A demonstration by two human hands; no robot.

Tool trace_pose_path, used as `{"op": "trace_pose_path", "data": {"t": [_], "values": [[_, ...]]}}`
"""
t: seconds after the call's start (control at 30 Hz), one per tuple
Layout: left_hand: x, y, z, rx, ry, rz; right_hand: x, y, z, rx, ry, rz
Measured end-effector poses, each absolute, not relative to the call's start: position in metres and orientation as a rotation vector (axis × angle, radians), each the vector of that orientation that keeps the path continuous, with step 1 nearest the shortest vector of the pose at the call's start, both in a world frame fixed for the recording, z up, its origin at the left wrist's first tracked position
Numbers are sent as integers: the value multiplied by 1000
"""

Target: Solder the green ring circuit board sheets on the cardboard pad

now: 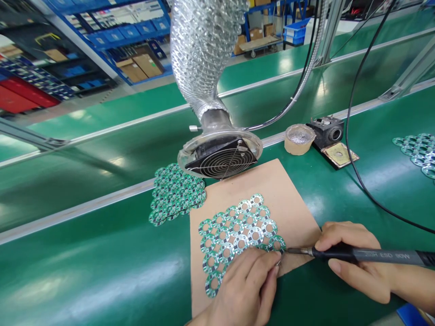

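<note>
My right hand point(367, 271) holds a soldering iron point(384, 255) like a pen, its tip pointing left. That tip reaches the right corner of a panel of ring-shaped green circuit boards point(249, 241), at or very near the lowest right ring. Over the panel's near edge lies my left hand point(244, 285), thumb and forefinger pinched together beside the tip. Whatever is between those fingers is too small and hidden to make out. Under the panel is a sheet of brown cardboard point(295, 199). The left hand covers some of the near rings.
A fume extractor with a round grille point(226, 163) hangs low behind the panel. Stacked ring boards point(175, 194) lie left of it, more boards point(419, 149) far right. A tape roll point(299, 140) and soldering iron stand point(329, 133) sit behind; a black cable point(356, 176) crosses the right.
</note>
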State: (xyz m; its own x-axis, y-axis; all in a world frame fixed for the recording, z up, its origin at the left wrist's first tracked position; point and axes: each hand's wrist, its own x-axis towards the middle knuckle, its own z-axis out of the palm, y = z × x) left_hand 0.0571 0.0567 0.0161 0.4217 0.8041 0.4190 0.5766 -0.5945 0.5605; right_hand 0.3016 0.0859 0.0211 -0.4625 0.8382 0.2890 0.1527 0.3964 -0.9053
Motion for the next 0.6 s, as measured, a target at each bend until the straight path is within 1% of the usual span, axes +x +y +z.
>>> {"op": "trace_pose_path", "data": {"t": [0.6], "values": [[58,58,11,2427,1186,934,302,87,21,-858,-1870,1111]]}}
